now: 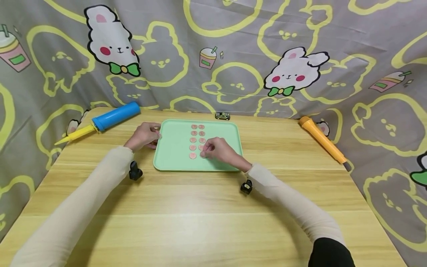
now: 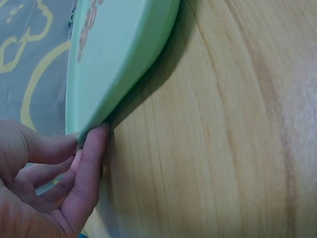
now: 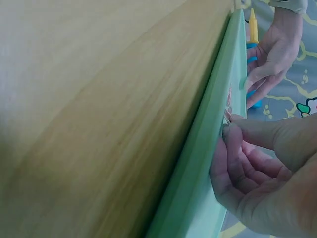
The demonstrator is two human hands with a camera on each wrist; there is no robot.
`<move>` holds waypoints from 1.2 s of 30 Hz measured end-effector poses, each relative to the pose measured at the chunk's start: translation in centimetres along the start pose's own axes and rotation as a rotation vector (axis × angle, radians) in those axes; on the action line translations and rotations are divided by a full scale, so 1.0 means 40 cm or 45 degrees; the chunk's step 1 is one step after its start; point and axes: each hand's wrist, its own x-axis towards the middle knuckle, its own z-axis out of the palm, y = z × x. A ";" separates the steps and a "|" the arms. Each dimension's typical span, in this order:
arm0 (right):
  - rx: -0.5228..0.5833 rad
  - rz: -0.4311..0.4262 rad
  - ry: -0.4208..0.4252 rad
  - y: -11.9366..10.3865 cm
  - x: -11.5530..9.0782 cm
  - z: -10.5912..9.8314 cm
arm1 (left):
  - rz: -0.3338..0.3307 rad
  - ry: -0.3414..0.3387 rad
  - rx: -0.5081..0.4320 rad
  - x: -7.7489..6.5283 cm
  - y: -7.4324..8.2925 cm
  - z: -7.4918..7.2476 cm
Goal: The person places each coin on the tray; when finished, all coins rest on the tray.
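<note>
A pale green tray (image 1: 173, 148) lies on the table with several copper-coloured coins (image 1: 192, 155) set out on it in two columns. My left hand (image 1: 144, 134) pinches the tray's left rim between thumb and fingers; the left wrist view shows this grip close up. Over the near end of the right-hand column is my right hand (image 1: 220, 150), its thumb and forefinger pinching a small coin (image 3: 227, 116) low over the tray. Those fingertips hide most of that coin. The other fingers of the right hand (image 3: 257, 173) are bent against the tray's surface.
A blue and yellow hand pump (image 1: 116, 115) lies at the table's back left. Behind the tray stands a small toy car (image 1: 222, 116). An orange microphone-like stick (image 1: 323, 140) lies along the right edge. Patterned cloth (image 1: 233, 85) hangs round the wooden table (image 1: 186, 215).
</note>
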 end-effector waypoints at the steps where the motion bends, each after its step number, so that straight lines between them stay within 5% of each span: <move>1: -0.022 0.014 0.008 -0.002 0.000 0.000 | 0.000 -0.001 -0.005 0.001 0.000 0.001; 12: -0.184 0.074 0.029 -0.006 0.003 0.002 | 0.008 -0.019 -0.039 0.007 -0.007 0.005; 27: -0.067 0.015 -0.113 0.020 0.016 -0.020 | 0.006 -0.006 -0.092 0.026 -0.023 0.009; 36: -0.031 -0.012 -0.070 0.037 0.013 -0.060 | -0.008 0.014 -0.085 0.017 -0.032 0.003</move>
